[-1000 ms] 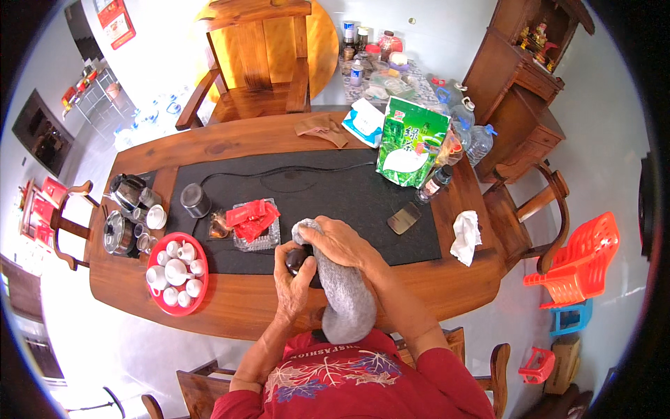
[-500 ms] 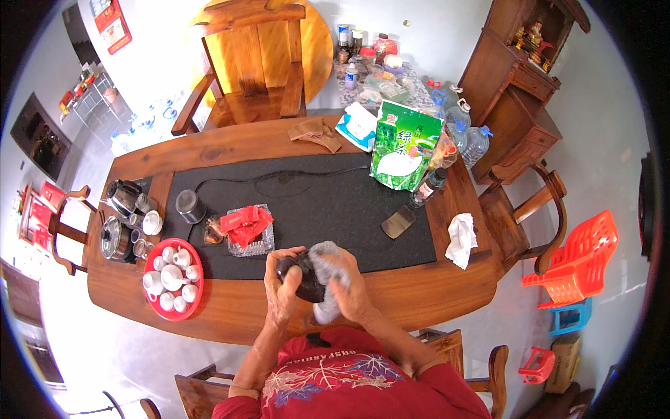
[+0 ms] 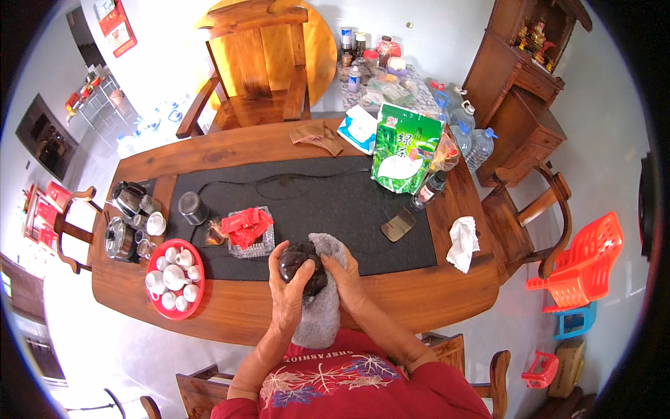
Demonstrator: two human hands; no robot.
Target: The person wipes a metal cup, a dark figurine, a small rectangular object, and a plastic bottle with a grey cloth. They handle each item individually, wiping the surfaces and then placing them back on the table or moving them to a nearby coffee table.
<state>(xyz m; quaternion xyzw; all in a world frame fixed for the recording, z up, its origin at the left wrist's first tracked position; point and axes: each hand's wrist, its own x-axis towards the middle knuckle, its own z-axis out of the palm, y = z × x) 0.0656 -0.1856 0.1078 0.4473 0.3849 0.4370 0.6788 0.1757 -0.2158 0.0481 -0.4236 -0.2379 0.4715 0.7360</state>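
The left hand [image 3: 285, 290] is clamped around a dark piece [image 3: 296, 264], with its thumb across the front and its fingers behind. The right hand [image 3: 343, 278] is closed on a grey cloth [image 3: 319, 321], its thumb pressing toward the piece's right side. The dark piece sits between the 2 hands, held over the near side of the wooden worktop [image 3: 237, 300], and the cloth hangs down toward the person's red shirt [image 3: 335, 380].

The work with the cloth looks to be under way rather than finished: the cloth is against the piece and neither has been put down. How much of the surface has been gone over, and how much is left, I cannot tell.

The piece is rounded, blackish brown and glossy, with a bright highlight on its upper left; its right part looks rougher, though the fingers and cloth hide much of it.

Just beyond the hands, 1 clear tray [image 3: 264, 247] bears red packets [image 3: 246, 227]. Farther out are a round red tray [image 3: 167, 313] of white teaware to the left, and a phone [image 3: 398, 225] and a green pouch [image 3: 408, 150] to the right.
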